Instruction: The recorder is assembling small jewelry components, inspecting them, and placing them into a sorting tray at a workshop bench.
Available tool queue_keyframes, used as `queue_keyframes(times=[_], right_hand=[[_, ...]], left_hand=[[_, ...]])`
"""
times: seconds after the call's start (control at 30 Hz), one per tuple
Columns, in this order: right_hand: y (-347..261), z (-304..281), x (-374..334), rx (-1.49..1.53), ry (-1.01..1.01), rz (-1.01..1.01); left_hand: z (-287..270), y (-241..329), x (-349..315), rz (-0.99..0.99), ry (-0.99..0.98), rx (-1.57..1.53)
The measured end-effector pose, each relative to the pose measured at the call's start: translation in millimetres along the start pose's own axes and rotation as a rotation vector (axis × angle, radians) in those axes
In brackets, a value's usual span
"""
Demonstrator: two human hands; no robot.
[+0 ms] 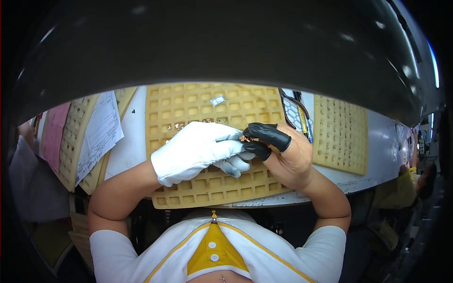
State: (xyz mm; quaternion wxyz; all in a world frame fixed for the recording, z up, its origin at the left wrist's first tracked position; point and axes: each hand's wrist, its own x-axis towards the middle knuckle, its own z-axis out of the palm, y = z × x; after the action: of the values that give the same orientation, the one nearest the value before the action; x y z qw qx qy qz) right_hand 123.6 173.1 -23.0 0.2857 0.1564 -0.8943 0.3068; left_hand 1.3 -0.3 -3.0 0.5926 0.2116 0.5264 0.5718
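My left hand (202,152), in a white glove, is closed, its fingertips pinching one side of a small copper-coloured metal piece (244,138). On the piece's other side, my right hand (283,150) grips with black-covered thumb and fingers. The fingertips hide most of the piece, so its exact kind cannot be made out. Both hands are over a yellow tray (218,187) with rows of square pockets. Several similar copper-coloured pieces (179,126) lie in pockets just beyond my left hand. A small white label (217,100) rests toward the tray's far side.
To the right lies a second yellow tray (339,137) with small pockets. Dark-framed glasses (302,109) and a yellow pen (304,123) sit between the trays. Printed papers (101,132) and a pink sheet (55,134) cover more trays at left. Another person's yellow-banded wrist (413,173) shows far right.
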Motion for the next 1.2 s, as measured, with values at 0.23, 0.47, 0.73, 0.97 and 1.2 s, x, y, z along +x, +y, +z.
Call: queue_keyframes(times=[0.23,0.47,0.73,0.97,1.2], right_hand=[[8,-2,0,0.033,0.02,-0.082],[-6,-1,19,-0.18,0.004,-0.132],[-3,-12,-17,-0.114,-0.115,0.086],[150,-35,-117,-0.356,-0.187,0.736],[217,-59,-129,-0.702,-0.265,-0.041]], left_hand=[[2,1,5,0.039,0.003,-0.003],[-11,-15,7,0.149,-0.088,-0.05],[1,-24,19,0.351,-0.189,0.001],[-16,-46,47,0.992,-0.279,0.28],[-19,-48,73,0.754,-0.149,0.59]])
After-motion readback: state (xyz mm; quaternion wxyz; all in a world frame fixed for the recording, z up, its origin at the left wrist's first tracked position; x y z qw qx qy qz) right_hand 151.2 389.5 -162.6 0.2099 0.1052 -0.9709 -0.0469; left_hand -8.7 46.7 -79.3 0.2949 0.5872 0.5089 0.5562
